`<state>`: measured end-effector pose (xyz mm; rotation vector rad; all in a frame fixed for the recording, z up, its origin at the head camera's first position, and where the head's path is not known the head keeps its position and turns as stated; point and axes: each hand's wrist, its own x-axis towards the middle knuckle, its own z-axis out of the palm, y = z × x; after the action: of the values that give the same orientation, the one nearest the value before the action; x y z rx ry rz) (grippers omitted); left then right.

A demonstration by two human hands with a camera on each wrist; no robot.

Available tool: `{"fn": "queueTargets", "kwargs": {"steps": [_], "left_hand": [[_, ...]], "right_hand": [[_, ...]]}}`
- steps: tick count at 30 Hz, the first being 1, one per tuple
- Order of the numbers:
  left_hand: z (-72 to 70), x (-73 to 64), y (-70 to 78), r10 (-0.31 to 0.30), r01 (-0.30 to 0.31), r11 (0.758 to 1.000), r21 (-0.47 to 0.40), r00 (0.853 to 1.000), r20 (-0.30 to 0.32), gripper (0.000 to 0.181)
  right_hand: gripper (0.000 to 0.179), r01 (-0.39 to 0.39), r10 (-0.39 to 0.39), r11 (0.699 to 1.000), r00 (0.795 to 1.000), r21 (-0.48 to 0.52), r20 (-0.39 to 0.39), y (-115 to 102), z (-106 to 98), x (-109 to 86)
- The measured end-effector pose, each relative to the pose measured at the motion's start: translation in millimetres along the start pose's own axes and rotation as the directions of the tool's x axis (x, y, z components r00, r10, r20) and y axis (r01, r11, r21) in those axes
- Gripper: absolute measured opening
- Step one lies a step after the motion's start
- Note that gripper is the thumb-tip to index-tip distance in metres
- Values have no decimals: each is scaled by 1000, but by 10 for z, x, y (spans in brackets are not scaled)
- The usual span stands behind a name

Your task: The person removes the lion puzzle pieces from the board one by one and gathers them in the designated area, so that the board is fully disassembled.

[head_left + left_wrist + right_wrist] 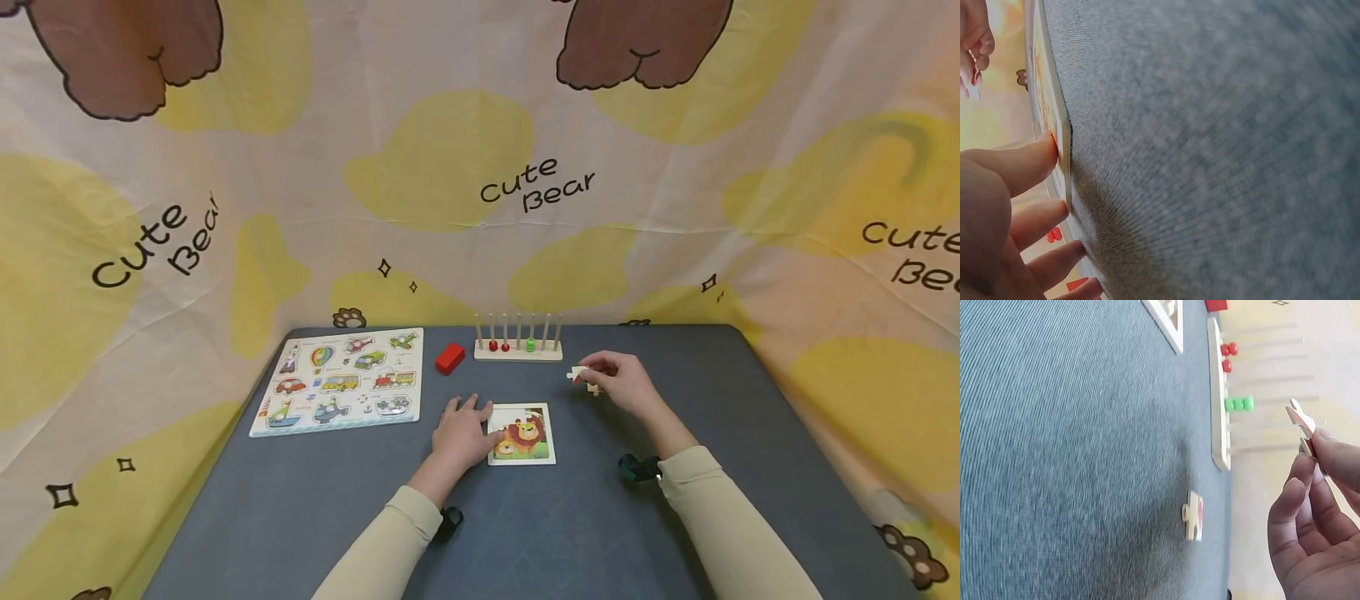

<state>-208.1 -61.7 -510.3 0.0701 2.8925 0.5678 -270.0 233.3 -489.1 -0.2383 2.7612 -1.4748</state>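
Note:
A small square lion puzzle [522,450] lies flat on the table in a white frame, with a pale gap near its upper edge. My left hand [460,435] rests at its left side, fingers spread. In the left wrist view the thumb [1032,164] presses on the frame's edge and a fingertip touches its corner. Raised above the table to the right, my right hand [621,383] pinches a jigsaw piece [1301,420] between thumb and fingers. Below that hand, another jigsaw piece [1194,516] lies on the table.
A vehicle picture board [345,383] lies at the back left. Beside it sits a red block [450,358]. Behind the lion puzzle stands a wooden peg rack [517,355] with red and green beads on some of its upright pegs. A printed cloth [450,167] hangs behind the table.

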Motion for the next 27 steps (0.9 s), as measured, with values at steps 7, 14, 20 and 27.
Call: {"fn": "queueTargets", "kwargs": {"steps": [7,14,20,27], "left_hand": [[-9,2,-1,-8,8,1000,0,1000,10,67],[0,20,-7,-6,6,1000,4,1000,11,67],[12,25,-13,0,0,1000,10,1000,9,68],[-7,12,-2,8,-8,1000,-16,1000,2,67]], "right_hand": [[24,-10,10,1000,1000,6,7,55,-132,16],[24,-36,37,999,999,-7,13,131,-257,44],[25,-40,40,999,999,-16,14,237,-339,52],[28,-54,54,998,998,-33,13,318,-410,39]]}}
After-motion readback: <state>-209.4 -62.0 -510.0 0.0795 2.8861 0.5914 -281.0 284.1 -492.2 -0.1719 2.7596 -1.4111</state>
